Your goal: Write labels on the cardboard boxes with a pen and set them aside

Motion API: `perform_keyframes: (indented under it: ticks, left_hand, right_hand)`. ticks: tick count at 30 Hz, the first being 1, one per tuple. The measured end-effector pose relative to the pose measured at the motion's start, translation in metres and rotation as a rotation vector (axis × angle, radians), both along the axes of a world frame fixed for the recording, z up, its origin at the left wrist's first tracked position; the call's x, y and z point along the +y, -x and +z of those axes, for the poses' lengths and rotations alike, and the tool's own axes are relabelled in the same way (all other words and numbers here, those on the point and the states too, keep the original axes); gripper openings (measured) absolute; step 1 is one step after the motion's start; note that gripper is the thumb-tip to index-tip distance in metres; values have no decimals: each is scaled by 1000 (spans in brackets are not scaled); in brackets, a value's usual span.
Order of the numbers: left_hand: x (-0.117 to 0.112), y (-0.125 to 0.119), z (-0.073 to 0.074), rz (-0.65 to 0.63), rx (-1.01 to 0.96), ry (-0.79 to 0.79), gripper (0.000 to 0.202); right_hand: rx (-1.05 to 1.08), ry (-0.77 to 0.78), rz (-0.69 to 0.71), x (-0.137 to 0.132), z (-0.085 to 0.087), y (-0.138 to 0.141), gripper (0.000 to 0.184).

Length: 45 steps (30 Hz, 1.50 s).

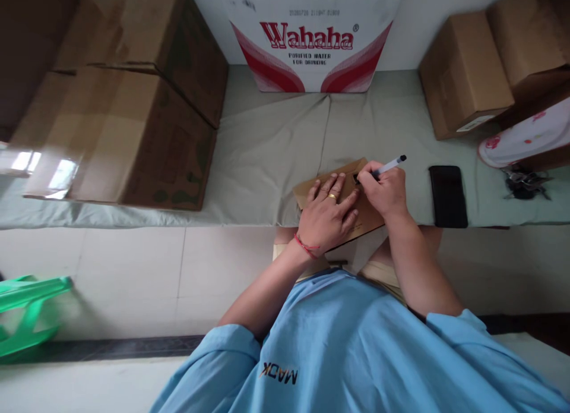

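Note:
My left hand lies flat with its fingers spread on a flat brown kraft-coloured piece, perhaps a notebook or card. Small print shows near its lower edge, which juts past the table edge. In my right hand is a pen with a pale barrel and a dark end. The hand rests on the right part of the brown piece. A small dark mark shows on the piece beside my right fingertips; the pen's tip is hidden by them.
A cloth-covered table carries a large cardboard box at left and a white Wahaba-style water carton printed "Wahaha" behind. To the right are a black phone, keys, a floral cylinder and a smaller box. A green plastic stool stands lower left.

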<state>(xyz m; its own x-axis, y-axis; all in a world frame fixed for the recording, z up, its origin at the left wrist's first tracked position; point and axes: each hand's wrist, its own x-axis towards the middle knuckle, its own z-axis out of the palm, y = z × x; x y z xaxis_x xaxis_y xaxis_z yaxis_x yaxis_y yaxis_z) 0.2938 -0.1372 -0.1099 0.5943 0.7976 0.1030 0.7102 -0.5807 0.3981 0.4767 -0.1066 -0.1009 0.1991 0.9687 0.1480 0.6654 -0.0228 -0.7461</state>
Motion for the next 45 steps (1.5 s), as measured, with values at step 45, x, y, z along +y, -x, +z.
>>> perform_keyframes:
  ticks: [45]
  left_hand:
    - [-1, 0, 1, 5, -4, -16, 45]
  right_hand:
    - [92, -82, -150, 7, -18, -7, 17]
